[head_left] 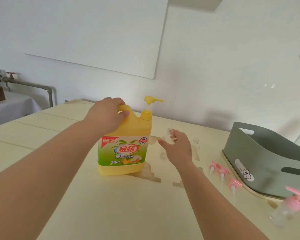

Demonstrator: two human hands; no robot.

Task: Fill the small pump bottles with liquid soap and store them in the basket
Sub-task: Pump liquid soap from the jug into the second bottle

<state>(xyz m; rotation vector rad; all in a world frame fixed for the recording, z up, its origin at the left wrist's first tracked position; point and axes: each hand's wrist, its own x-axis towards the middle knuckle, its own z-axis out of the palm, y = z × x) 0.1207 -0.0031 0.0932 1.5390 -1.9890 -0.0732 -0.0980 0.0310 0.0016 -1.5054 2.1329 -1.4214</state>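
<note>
Two hands in play. Left hand (107, 115) fingers (124, 113) clenched on the soap jug (126, 153) handle, jug upright on the tabletop (111, 205). Right hand (179, 149) at a clear small bottle (170, 133) just beside it; can't tell if it's gripped or only touched. Risk: narrow neck and a loose hold, so soap overshoots or the bottle tips. Basket (267, 153) sits well apart, on the right.

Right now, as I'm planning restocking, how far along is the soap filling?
Nothing looks filled; no bottle shows in the grey-green plastic basket. In hand: the left hand grips the yellow soap jug, the right hand is at a small clear bottle. Left: filling, fitting three loose pink pump heads, storing.
</note>
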